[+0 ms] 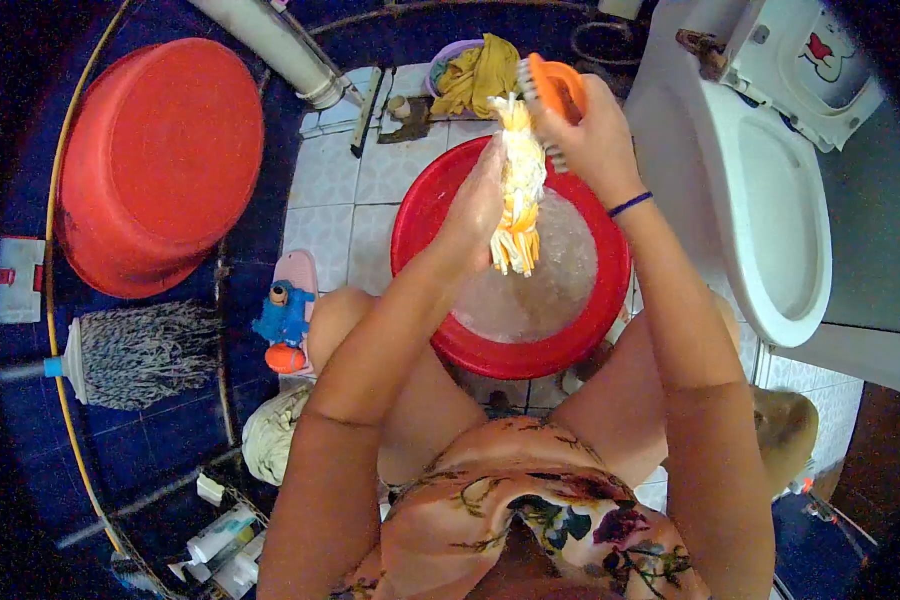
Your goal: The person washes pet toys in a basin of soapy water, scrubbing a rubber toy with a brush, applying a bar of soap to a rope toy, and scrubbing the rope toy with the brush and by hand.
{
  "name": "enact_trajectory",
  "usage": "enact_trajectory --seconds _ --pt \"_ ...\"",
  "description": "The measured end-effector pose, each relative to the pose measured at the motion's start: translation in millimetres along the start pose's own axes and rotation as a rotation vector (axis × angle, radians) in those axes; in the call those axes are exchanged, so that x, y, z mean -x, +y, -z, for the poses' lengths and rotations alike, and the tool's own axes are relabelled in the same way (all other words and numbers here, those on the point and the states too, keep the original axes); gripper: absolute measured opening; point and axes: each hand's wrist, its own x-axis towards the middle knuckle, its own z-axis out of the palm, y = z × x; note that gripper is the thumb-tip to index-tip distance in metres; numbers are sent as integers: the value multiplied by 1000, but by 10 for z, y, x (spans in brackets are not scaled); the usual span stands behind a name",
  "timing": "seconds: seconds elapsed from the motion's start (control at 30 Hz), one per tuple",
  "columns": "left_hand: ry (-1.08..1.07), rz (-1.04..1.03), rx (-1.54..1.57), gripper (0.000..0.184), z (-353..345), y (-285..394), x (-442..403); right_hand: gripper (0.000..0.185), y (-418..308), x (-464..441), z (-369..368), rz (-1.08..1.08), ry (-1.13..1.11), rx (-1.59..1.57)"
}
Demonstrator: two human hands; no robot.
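Note:
My left hand (478,200) is closed around a yellow-and-white braided rope toy (523,180) with frayed tassel ends, held upright over the basin. White suds seem to coat its middle. Gripped in my right hand (602,140) is an orange scrub brush (560,88), its bristles turned toward the rope toy and close against its upper right side. Whether the bristles touch it I cannot tell. Below both hands stands a red basin (410,235) of cloudy, foamy water.
A white toilet (785,290) with raised lid stands at right. Cloths fill a purple tub (436,72) at the back. A large red tub (160,165) and a mop (145,355) hang at left. A blue item (282,318) and an orange item (285,358) sit beside my leg.

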Motion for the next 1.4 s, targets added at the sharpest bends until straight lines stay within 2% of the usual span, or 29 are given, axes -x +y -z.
enact_trajectory --seconds 0.07,0.13,0.17,0.27,0.33,0.37,0.47,0.53,0.57,0.67,0.7,0.77,0.8,0.83,0.87,0.93,0.97,1.07,1.1,1.2,1.23,1.33,1.4 --pt "-45 31 75 49 -32 94 55 38 58 -29 3 -232 19 -120" --pt "-104 51 191 49 21 161 29 37 94 -56 10 -270 70 -271" --pt "-210 55 294 46 126 132 -40 38 113 -62 26 -302 82 -327" --pt "-221 71 384 43 135 242 -30 37 103 -40 74 -365 59 -555" --pt "-190 0 410 43 177 265 -64 36 -29 3 168 -382 30 -638" --pt "-172 -39 424 44 204 279 -75 36 -112 35 205 -308 48 -545" --pt "-37 -92 376 47 160 379 27 40 -447 227 311 -22 -139 -319" --pt "74 -95 309 49 70 449 115 44 -580 334 235 322 -201 -136" --pt "-25 -121 341 56 188 305 10 45 -581 392 117 380 -186 -96" --pt "-35 -205 241 58 27 130 -34 45 -492 208 48 109 -189 -60" --pt "-111 -179 225 58 25 102 -42 45 -384 67 7 136 -148 -91" --pt "-113 -184 304 57 69 99 -164 42 -299 118 -51 180 -100 -81" --pt "-112 -186 342 56 97 121 -204 40 -309 131 -75 202 -76 -78" --pt "-21 -155 307 57 100 270 -127 40 -435 248 -54 226 -114 -114" --pt "-76 -180 378 59 214 306 -144 40 -482 309 -62 260 -115 -118" --pt "-37 -232 338 59 235 282 -53 41 -529 399 -127 324 -119 -134" --pt "-15 -240 316 59 218 203 -95 40 -498 325 -122 322 -140 -88" --pt "30 -231 264 59 123 -6 -236 44 -249 116 -195 67 -159 -36" --pt "39 -207 254 59 100 16 -222 43 -261 124 -192 42 -157 12" --pt "25 -198 279 63 126 206 -158 42 -429 317 -161 171 -177 -43" --pt "29 -204 327 61 186 292 -135 43 -535 373 -116 302 -161 -97" --pt "-9 -287 335 63 272 157 -243 44 -483 357 -180 235 -218 -44" --pt "-10 -333 260 64 197 -125 -358 44 -345 181 -234 122 -151 -78"
